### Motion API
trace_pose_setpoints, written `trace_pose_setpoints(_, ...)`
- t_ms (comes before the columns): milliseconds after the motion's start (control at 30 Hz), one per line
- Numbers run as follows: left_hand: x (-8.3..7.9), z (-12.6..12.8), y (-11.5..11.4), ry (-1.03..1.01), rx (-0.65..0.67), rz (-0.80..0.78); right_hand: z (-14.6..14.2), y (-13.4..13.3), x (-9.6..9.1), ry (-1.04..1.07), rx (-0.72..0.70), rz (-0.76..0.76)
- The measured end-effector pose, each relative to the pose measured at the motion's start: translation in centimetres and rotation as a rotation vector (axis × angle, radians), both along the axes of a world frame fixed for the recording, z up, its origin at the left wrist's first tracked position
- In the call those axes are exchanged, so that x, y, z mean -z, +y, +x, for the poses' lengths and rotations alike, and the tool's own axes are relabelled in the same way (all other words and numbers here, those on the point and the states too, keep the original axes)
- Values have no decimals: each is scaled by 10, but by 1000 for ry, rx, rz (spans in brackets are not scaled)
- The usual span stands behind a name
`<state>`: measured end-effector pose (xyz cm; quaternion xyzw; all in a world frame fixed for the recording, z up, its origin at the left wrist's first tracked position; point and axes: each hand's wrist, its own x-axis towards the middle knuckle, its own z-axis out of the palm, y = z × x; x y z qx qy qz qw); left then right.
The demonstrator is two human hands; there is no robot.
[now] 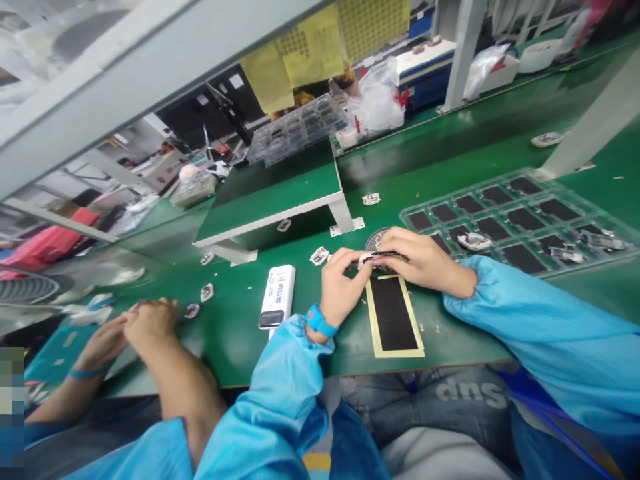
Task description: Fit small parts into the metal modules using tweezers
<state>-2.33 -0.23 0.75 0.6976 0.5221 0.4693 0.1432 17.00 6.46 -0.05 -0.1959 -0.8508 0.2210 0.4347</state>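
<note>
Both of my hands meet over the green bench and pinch a small part (387, 256), thin and dark with a whitish end; its exact kind is not clear. My left hand (344, 285), with a blue band at the wrist, grips the whitish end. Closed on the dark side is my right hand (425, 261), its fingers covering some of it. Just below them lies a black rectangular pad (397, 313) with a yellow border. A round patterned disc (376, 239) is partly hidden behind my right hand. Small white parts, one of them a white frame (319, 255), lie beyond my left hand.
At right is a clear compartment tray (530, 180) with dark pads and loose parts. A white power bank (278, 293) lies left of my hands. Behind stands a raised green shelf (280, 193) on white legs. A co-worker's hands (150, 323) work at far left.
</note>
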Motion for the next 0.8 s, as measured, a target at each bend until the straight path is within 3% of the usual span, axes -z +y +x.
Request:
trace_pose_setpoints(267,7,3,2,-50,-13,-38,-3,0,3,-140,48,-12)
trace_pose_setpoints(400,6,1,3,-78,-26,-63,1,7,3,-58,43,-18)
trace_pose_setpoints(533,7,-4,6,-67,-48,-62,15,24,5,-198,164,-24)
trace_pose_setpoints(667,13,-18,13,-29,-88,-132,27,38,7,-442,291,-9)
trace_pose_setpoints(800,9,-50,27,5,-222,-207,31,41,4,-421,297,4)
